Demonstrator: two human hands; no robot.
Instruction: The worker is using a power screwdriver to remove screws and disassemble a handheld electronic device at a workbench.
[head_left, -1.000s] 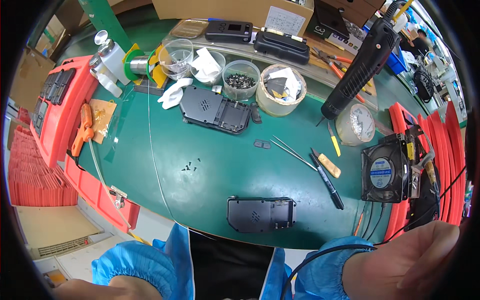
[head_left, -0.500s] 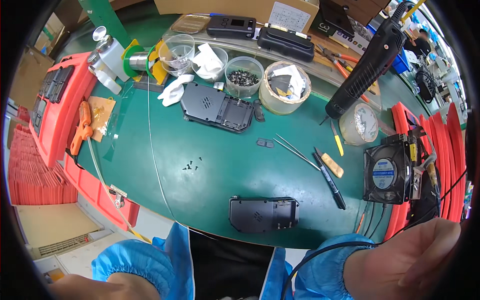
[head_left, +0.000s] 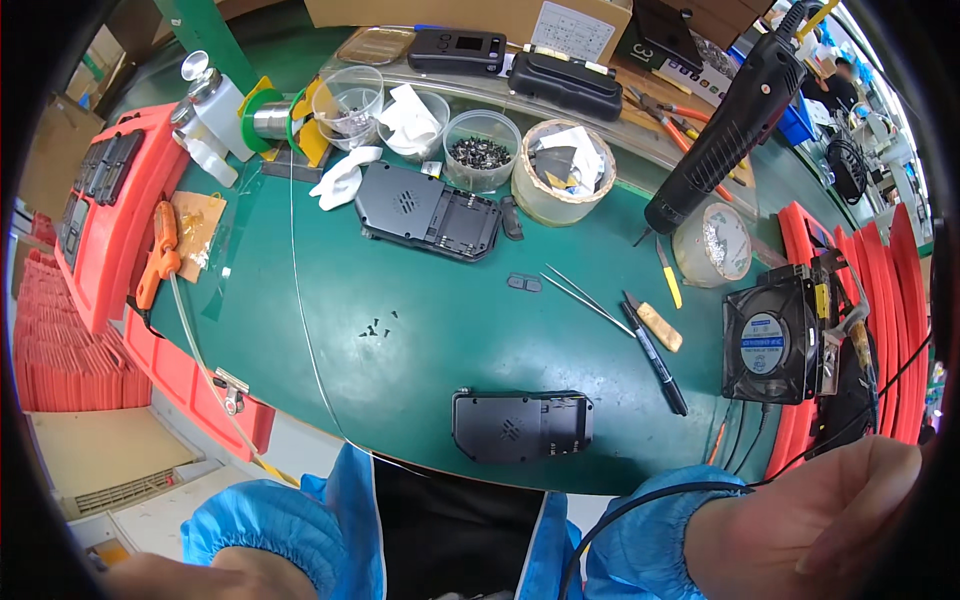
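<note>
Angling outward, left hand (head_left: 158, 580) and right hand (head_left: 825, 525) sit low at opposite edges, each grip's state impossible to tell.

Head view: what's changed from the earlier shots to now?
Nothing visibly moved on the green bench; the whole scene only shifts slightly in frame, as if the camera swayed. No grasp or release shows; left hand and right hand stay at the lower corners, partly out of sight. Unchanged: near device housing, far device housing, loose screws, tweezers, marker, electric screwdriver.
</note>
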